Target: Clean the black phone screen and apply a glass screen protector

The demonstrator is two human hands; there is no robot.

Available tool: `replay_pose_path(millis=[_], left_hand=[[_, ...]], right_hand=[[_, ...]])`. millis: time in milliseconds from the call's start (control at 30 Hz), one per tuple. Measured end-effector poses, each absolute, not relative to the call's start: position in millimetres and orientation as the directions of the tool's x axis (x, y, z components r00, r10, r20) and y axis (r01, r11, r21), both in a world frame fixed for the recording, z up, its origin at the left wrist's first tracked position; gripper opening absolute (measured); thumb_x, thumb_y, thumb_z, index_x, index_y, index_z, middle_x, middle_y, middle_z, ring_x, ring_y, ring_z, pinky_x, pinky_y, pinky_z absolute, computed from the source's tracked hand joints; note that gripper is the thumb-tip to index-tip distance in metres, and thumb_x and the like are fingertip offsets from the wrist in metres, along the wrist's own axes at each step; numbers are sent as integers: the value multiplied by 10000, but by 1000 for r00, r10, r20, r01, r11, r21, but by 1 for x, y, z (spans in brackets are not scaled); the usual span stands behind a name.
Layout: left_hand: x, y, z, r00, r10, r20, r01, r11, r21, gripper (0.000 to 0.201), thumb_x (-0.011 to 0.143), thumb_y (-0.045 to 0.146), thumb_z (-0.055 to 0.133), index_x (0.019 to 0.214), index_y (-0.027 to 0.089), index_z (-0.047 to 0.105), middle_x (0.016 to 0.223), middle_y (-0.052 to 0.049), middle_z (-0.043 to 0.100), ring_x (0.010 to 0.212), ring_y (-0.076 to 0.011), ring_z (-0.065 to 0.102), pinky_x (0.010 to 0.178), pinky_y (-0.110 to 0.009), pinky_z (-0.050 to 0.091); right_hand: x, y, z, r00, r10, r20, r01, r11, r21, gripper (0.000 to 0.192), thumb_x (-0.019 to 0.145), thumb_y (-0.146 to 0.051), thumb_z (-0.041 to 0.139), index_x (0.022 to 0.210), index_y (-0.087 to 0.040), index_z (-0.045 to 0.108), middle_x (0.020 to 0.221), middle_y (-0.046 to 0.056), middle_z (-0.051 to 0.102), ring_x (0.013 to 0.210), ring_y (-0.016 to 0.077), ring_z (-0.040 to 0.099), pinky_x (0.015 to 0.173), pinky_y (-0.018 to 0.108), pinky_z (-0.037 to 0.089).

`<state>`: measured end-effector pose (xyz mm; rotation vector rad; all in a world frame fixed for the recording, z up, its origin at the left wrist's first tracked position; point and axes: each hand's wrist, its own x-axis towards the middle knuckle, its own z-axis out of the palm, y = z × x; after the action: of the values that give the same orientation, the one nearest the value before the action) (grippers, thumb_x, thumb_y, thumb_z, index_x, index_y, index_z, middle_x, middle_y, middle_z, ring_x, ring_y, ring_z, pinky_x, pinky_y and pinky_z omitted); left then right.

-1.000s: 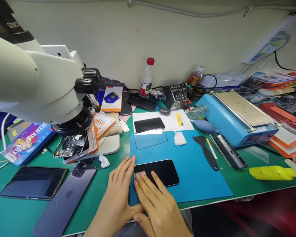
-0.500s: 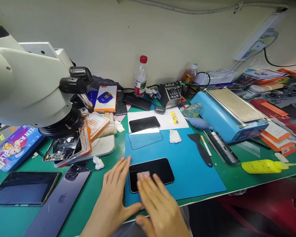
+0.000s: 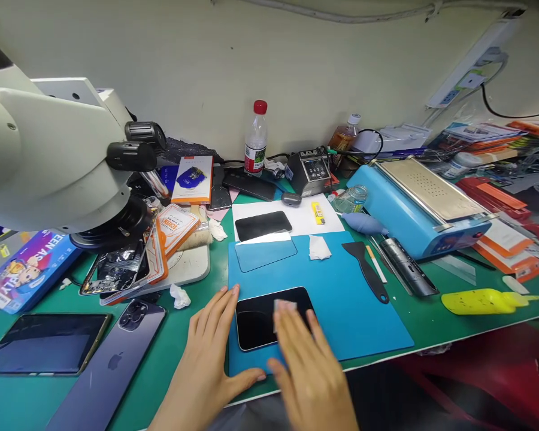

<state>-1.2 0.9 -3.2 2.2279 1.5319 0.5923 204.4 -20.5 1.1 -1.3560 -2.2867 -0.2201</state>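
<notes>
Head view: the left hand (image 3: pixel 209 353) is lying flat and spread on the desk (image 3: pixel 31 395), its fingers bracing the left edge of the phone (image 3: pixel 269 317), apparently to keep it from sliding. The right hand (image 3: pixel 312 371) is pressing a small white wipe (image 3: pixel 284 307) onto the dark screen with extended fingers, nothing pinched. The phone is lying face up on the blue mat (image 3: pixel 354 299), near the mat's front-left corner. Open mat is extending to the right and behind the phone, up to the black scraper (image 3: pixel 366 269). The microscope head (image 3: pixel 49 155) is overhanging the left side, and a purple phone (image 3: pixel 105 368) is crowding the left hand.
</notes>
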Motion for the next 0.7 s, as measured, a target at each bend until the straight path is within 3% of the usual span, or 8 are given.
replay_pose_path(millis=[100,200,267,333,400,500,567,700], left_hand=[[-1,1,-3,319,938,134,768,-339,544,1050,940,295,743,1745,330,68,1773,-119,371,1625,-370,341,1252,-551,339],[-2,2,-5,341,927,157,752,-369,547,971,956,200,613,1741,353,63,1781,-87,358,1635,-326,333,1267,-534,335],[-3,3,-5,336,929,154,752,-363,549,1010,933,242,663,1741,343,66,1777,-96,363,1631,-341,338,1254,-539,363],[-3,3,-4,315,939,141,760,-338,555,1073,892,263,729,1741,318,75,1769,-115,372,1625,-361,342,1236,-547,391],[-3,2,-4,306,943,133,762,-326,560,1081,870,199,712,1739,323,80,1768,-108,375,1629,-350,335,1243,-550,383],[-4,2,-5,322,936,141,753,-343,562,1083,858,122,642,1734,367,54,1782,-76,356,1640,-316,318,1270,-550,347],[-4,2,-6,317,938,139,754,-338,563,1092,866,143,661,1736,364,39,1785,-83,348,1641,-321,316,1266,-552,357],[-2,2,-4,281,951,127,766,-303,567,1137,867,285,789,1738,343,61,1767,-104,378,1626,-357,342,1224,-550,421]], right_hand=[[199,-13,1,-317,819,479,911,403,-86,633,1104,-408,540,1575,13,501,1653,198,483,1592,352,403,1287,510,441],[186,-7,4,-472,759,448,807,577,-129,717,1104,-549,496,1545,15,537,1666,191,465,1586,339,417,1281,475,458],[185,-5,5,-518,731,444,776,620,-114,644,1122,-481,479,1549,-3,536,1664,168,475,1582,306,432,1302,481,426],[188,-5,5,-455,770,447,837,541,-81,580,1125,-380,486,1568,-7,513,1664,170,474,1577,308,441,1294,507,432],[188,-5,5,-401,799,449,870,485,-86,625,1114,-413,516,1571,13,502,1661,204,466,1569,339,447,1266,521,468],[185,-5,4,-493,748,445,781,605,-152,672,1090,-474,558,1558,9,524,1660,196,471,1576,334,437,1285,503,451],[187,-5,5,-543,714,442,732,660,-167,610,1092,-394,557,1566,-12,520,1660,160,485,1589,301,421,1324,494,392],[196,-3,5,-402,796,452,858,500,-119,582,1107,-307,533,1613,-29,461,1652,155,498,1586,302,425,1307,507,415]])
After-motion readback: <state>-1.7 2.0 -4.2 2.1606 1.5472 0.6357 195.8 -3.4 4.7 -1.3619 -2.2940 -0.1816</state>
